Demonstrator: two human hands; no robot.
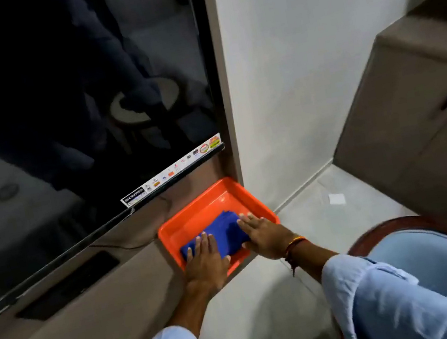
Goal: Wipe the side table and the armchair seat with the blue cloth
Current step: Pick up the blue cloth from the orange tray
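A folded blue cloth (224,233) lies inside an orange tray (194,214) on the end of a long brown unit. My left hand (205,257) rests flat on the cloth's near left part, fingers spread. My right hand (260,233) lies flat on the cloth's right edge, thumb against its near side. Neither hand has lifted it. The armchair (445,246), with a light blue seat and dark wooden rim, shows at the lower right, partly behind my right sleeve. The side table appears only as a dim reflection in the screen.
A large dark television screen (71,106) stands on the brown unit (64,325) at the left, just behind the tray. A white wall (317,63) rises to the right of it. A brown cabinet (416,117) stands at the far right on a pale tiled floor (271,310).
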